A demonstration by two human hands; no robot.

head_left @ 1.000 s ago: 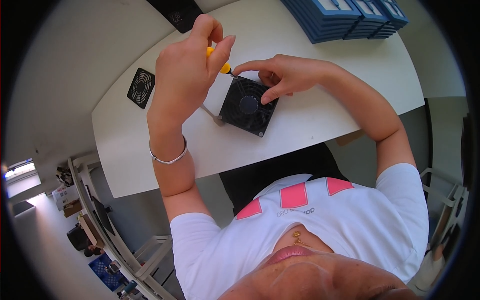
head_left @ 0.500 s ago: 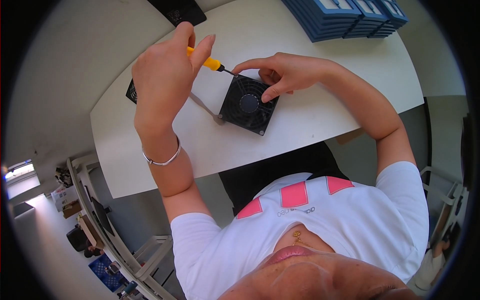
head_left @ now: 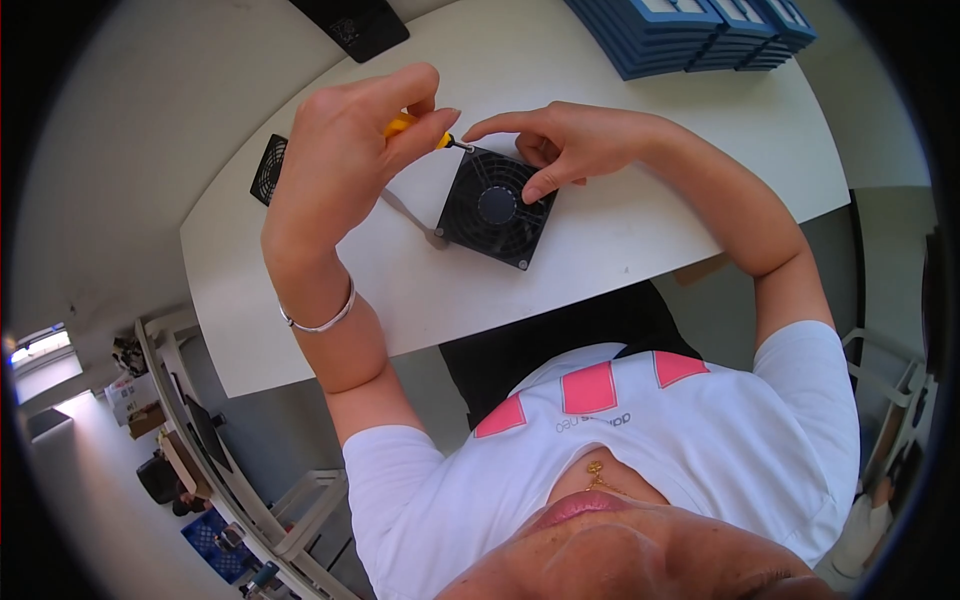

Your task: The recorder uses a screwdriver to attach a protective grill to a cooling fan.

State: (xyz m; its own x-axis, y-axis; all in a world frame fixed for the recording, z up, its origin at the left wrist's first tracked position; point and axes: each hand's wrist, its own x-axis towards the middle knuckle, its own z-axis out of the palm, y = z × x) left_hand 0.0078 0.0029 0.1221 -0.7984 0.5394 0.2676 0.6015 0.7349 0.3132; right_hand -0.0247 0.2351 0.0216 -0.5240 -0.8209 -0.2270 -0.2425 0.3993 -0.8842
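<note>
A black square cooling fan (head_left: 495, 205) lies flat on the white table (head_left: 640, 240). My left hand (head_left: 345, 150) grips a small screwdriver with a yellow handle (head_left: 403, 124). Its tip touches the fan's far left corner. My right hand (head_left: 560, 145) holds the fan at its far edge. The index finger reaches toward the screwdriver tip and the thumb rests on the fan's grille. A silver bracelet sits on my left wrist.
A loose black fan grille (head_left: 268, 168) lies near the table's left edge. A flat black object (head_left: 350, 25) sits at the far side. Stacked blue boxes (head_left: 690, 30) stand far right. Metal shelving (head_left: 230, 480) stands on the floor at lower left.
My left hand swung out to the left with the screwdriver, then came back, and the tip now meets the fan's corner. My right hand stayed on the fan.
</note>
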